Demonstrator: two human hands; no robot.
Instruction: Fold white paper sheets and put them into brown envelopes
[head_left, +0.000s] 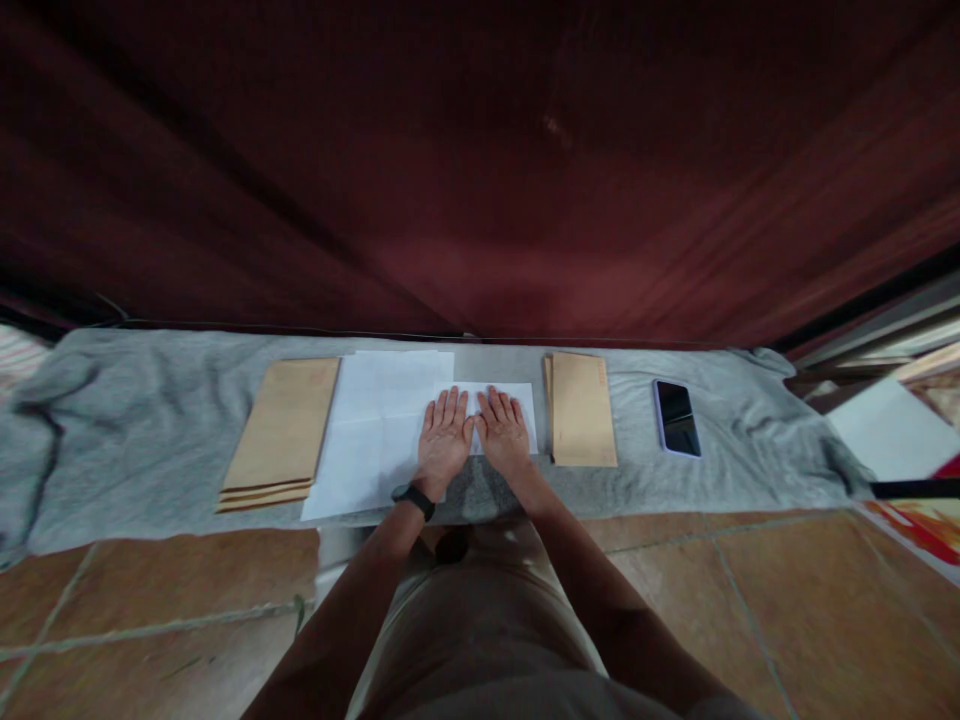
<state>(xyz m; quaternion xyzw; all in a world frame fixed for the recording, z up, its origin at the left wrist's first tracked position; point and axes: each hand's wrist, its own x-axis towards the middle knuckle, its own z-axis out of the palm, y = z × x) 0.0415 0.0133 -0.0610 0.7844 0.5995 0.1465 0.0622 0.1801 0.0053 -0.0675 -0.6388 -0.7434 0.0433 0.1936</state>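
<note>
My left hand (444, 438) and my right hand (501, 432) lie flat side by side, fingers stretched out, pressing on a folded white sheet of paper (523, 405) on a grey cloth (150, 420). A black band sits on my left wrist. Just left of my hands lies a stack of white paper sheets (375, 420). Beyond it lies a pile of brown envelopes (281, 432). To the right of my hands rests a second pile of brown envelopes (581, 408). Neither hand holds anything.
A phone (677, 417) with a dark screen lies on the cloth to the right. A dark red curtain (480, 170) hangs behind the cloth. Brown floor tiles (787, 600) lie in front. White and coloured papers (892, 430) sit at the far right.
</note>
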